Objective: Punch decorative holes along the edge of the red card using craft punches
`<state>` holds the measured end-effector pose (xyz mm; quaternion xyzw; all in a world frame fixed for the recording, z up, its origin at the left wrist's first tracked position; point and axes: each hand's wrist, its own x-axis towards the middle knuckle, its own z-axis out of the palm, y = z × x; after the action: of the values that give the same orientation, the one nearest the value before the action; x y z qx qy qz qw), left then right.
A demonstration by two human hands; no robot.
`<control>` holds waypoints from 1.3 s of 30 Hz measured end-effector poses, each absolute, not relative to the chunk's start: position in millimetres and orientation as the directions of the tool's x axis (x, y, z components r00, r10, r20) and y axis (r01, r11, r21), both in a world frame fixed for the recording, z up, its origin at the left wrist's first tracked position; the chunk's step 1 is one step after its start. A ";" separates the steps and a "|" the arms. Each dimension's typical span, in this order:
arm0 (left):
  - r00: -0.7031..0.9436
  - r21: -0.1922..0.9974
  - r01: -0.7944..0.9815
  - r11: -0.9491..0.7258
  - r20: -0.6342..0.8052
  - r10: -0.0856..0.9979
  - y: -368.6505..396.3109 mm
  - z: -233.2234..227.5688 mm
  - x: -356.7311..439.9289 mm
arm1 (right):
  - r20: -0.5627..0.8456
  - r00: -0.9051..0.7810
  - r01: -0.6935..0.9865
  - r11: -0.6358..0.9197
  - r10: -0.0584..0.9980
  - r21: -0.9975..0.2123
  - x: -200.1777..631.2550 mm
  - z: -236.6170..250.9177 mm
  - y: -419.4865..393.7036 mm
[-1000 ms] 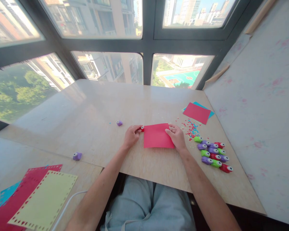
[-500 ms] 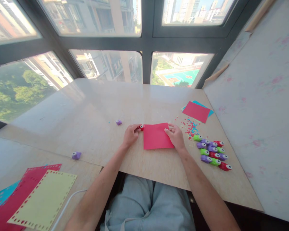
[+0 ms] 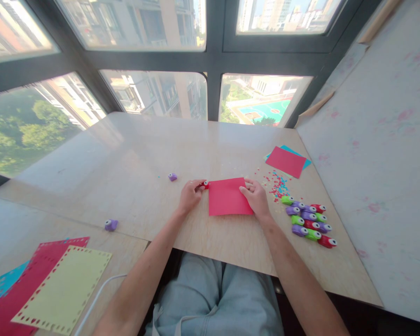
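**Red punch at the corner of a red sheet**

While the left hand [image 3: 190,196] pinches a small red punch [image 3: 203,185] between its fingertips, that punch sits against the far left corner of a red paper sheet [image 3: 228,196] lying flat on the worktop [image 3: 143,154]. The fingers are curled narrow around the punch, which is mostly hidden by them. At about 3 o'clock from the sheet, the right hand [image 3: 255,198] lies on its right edge, fingers loosely bent and pressing the paper down; it grips nothing else.

From the sheet, at 2 o'clock, a scatter of red and blue paper bits [image 3: 276,185] covers the wood. At 4 o'clock, just beyond the right hand, a cluster of punches [image 3: 310,221] in green, purple and red lies packed side by side. Farther off at 2 o'clock, another red sheet [image 3: 285,161] rests on top of a blue sheet [image 3: 299,156], only the blue edge showing.

At 10 o'clock from the left hand lies a lone purple punch [image 3: 172,177], and well apart at 8 o'clock a second purple punch [image 3: 110,225]. At the near left corner, a yellow sheet [image 3: 65,290] with punched borders lies over a red bordered sheet [image 3: 38,266].
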<state>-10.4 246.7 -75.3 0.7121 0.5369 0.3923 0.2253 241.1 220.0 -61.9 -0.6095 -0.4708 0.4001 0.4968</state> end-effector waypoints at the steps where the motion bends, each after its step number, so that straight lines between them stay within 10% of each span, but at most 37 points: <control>1: 0.117 0.741 0.589 -0.323 0.317 0.941 246.7 -75.3 -10.4 | -0.021 0.237 0.172 -0.063 0.971 -0.983 241.1 -61.6 219.9; 39: 0.144 0.751 0.575 -0.326 0.300 0.943 238.1 -67.8 -8.9 | -0.049 0.170 0.140 -0.074 0.984 -0.987 237.5 -57.0 217.3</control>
<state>-8.9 238.1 -67.8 0.7174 0.5289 0.3853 0.2391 237.5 217.3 -57.0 -0.5903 -0.4761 0.4341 0.4863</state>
